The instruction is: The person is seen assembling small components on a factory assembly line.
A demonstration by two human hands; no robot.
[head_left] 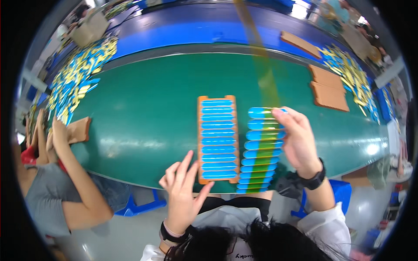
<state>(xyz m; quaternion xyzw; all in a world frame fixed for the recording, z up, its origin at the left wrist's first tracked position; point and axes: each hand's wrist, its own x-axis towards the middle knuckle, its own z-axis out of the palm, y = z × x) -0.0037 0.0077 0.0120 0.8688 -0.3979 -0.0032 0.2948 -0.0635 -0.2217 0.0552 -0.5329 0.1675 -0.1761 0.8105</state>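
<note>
With the hands apart, the right hand [301,140] pinched the far end of a row of blue strips [252,154] on yellow tape [267,85], its other end by the near edge of the green table [148,104]. The left hand [180,189] spread its fingers at the near-left corner of a brown tray [200,140] of blue pieces [217,141], contact unclear.

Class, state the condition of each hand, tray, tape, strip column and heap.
Taped strips: joined in a column
Right hand: pinching their top end
Left hand: open, fingers spread
Yellow tape: laid along them, upper part blurred
Brown tray: lying flat, loaded with blue strips
Left heap: loose, jumbled
Right heap: loose, jumbled
</note>
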